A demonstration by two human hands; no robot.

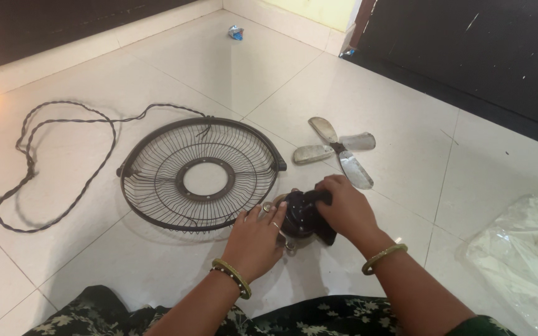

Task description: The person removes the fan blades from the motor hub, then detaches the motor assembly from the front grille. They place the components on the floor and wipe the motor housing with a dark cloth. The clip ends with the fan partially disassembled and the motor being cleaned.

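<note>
Fan motor (303, 214), black, sits on the white tile floor (406, 118) right in front of me, just beside the near rim of the wire fan guard (200, 174). My right hand (344, 205) is wrapped over its top/rear, fingers curled and closed on the housing; my left hand (258, 236) is flat w/ fingers spread, fingertips touching the motor's left side and the metal bit there, not gripping. I judge the motor dense and heavy for its bulk, rigid, prob a bit greasy, so best held around the housing body w/ the whole palm, not by the shaft or any wire tail. Guard lies flat, stiff but thin wire, would flex if grabbed by one spoke. Beyond the motor, the 3-blade metal fan blade (337, 149) lies flat, apart from it. Twisted power cord (45, 168) loops off to the left, running up to the guard. Clear plastic bag (524, 249) at far right w/ smth brass-coloured on it, can't tell what. Small crumpled wrapper (236, 32) far off by the wall.
</note>
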